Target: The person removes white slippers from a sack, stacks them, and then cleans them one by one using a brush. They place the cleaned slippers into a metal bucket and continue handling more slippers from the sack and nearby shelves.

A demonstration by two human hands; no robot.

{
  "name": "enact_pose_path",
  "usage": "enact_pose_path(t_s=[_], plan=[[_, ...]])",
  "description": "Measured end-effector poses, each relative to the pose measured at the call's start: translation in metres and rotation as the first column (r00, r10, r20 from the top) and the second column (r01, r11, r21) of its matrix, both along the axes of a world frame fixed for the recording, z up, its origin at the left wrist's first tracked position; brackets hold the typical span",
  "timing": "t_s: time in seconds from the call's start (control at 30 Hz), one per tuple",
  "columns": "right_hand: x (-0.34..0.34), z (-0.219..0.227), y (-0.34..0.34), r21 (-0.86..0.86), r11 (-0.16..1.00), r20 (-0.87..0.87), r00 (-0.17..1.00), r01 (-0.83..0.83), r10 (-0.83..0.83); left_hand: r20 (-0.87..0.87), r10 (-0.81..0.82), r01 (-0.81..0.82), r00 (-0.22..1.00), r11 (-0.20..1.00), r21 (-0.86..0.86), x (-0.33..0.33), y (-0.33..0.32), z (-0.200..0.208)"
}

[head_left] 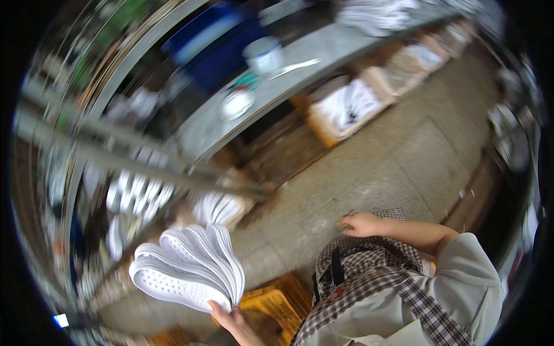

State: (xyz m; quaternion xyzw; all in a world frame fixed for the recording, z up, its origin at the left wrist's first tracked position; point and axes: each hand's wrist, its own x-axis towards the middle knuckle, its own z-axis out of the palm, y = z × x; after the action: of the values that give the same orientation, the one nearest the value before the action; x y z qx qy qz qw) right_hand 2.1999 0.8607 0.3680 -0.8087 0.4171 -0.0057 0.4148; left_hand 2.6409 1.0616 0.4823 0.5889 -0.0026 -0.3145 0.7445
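Observation:
Fanned out at the lower left is a bundle of white shoe soles [182, 279], dotted with small holes. My left hand [229, 322] grips them together at their narrow ends. My right hand [362, 224] hangs in front of the checked apron [378, 254], its fingers curled. A small greenish bit shows at those fingertips, too blurred to name. Below the soles stands a yellow plastic crate [271, 305], partly hidden by my left hand and the apron.
A long grey workbench [202, 130] carries a white tub [264, 55], a blue bin [208, 40] and stacked white pieces [375, 14]. Crates of white soles [349, 106] sit beneath it. Metal rack bars [144, 167] cross the left side, near more soles [138, 193].

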Motion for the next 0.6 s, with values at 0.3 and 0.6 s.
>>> enact_pose_path(t_s=[0.3,0.6], plan=[[-0.218,0.011,0.118,0.106,0.728,-0.304,0.719,0.677,-0.625,-0.004,-0.613,0.612,0.790,0.789,0.063,-0.169,-0.211,-0.011],[-0.433,-0.063,0.252,0.198,0.097,-0.607,0.200,0.975,-0.769,0.189,-0.844,0.844,0.502,0.526,0.108,-0.468,-0.373,-0.017]])
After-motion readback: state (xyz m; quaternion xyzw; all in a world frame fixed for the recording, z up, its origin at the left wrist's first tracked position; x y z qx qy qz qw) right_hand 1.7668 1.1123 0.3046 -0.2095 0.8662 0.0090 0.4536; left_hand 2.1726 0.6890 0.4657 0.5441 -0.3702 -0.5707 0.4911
